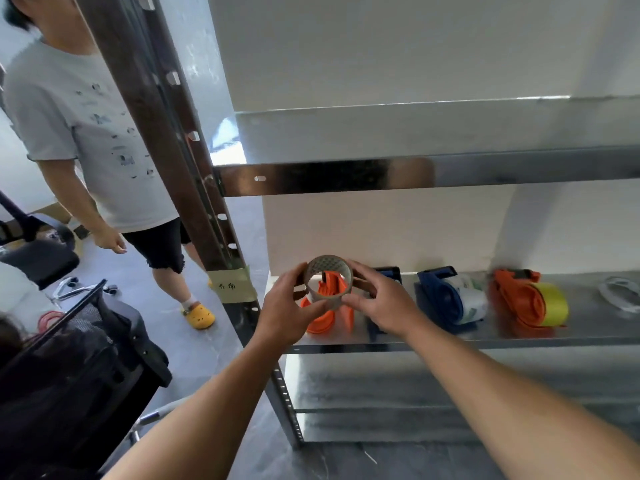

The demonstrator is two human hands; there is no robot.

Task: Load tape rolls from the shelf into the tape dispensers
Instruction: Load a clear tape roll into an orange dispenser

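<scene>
Two bare forearms are extended from the bottom edge toward a metal shelf [433,337]. A brown tape roll [328,282] is held just in front of that shelf's front lip, near its left end, with its open core turned toward the camera. It is gripped by the left hand [289,306] from the left, fingers curled over the top and thumb under the rim, and pinched by the right hand [375,299] from the right. An orange tape dispenser [329,315] is seen on the shelf directly behind the roll, partly through the core. Further right along the shelf, a blue dispenser [446,299] and an orange dispenser with yellow tape [530,301] are set well apart. Left of the shelf, a slotted upright [194,188] is fixed; beyond it a bystander [93,140] stands on open floor.
</scene>
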